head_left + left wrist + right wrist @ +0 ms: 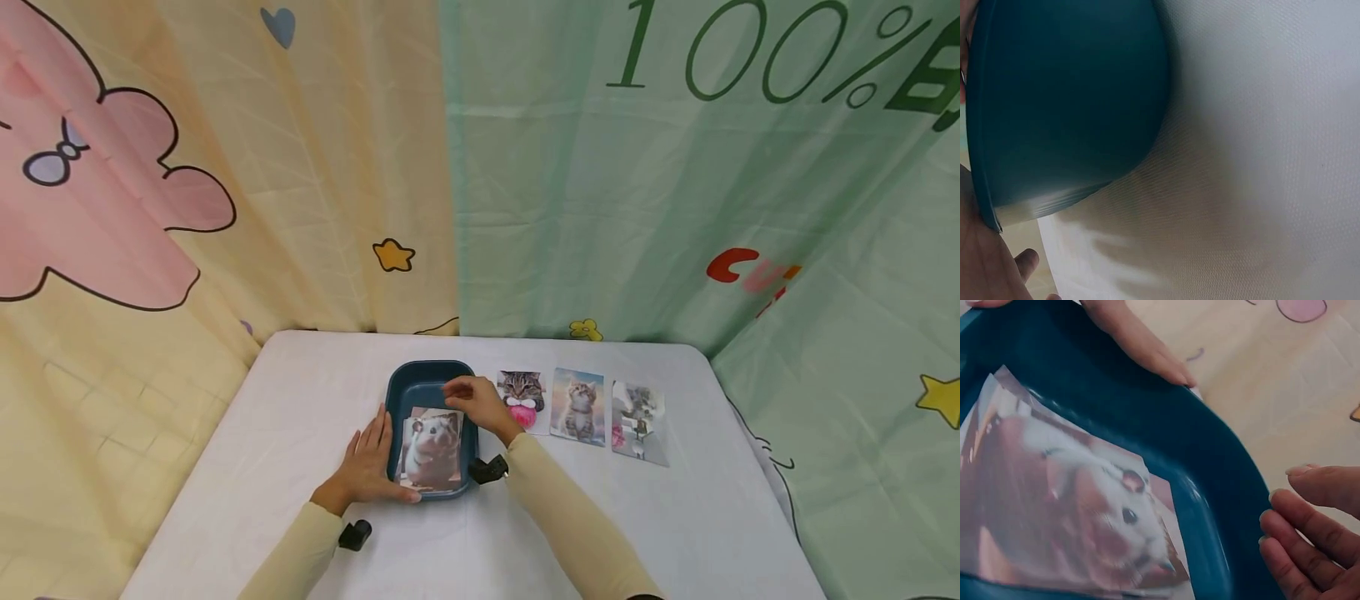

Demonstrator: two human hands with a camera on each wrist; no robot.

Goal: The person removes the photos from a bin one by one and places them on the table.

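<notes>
Resting against the tray [420, 379], the left hand [366, 465] lies spread. Fingers relaxed, the right hand [480, 402] hovers near its photo [431, 452].

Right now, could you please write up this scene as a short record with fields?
Surface: white table
Container: blue tray
Left hand: against the tray, fingers along its left side, thumb at the near edge
Right hand: over the tray's far right part, no object visible in the fingers; contact with the rim unclear
In tray: rodent print on top, lower print partly showing beneath
Right of tray, left to right: tabby print, kitten print, third print with glare
</notes>
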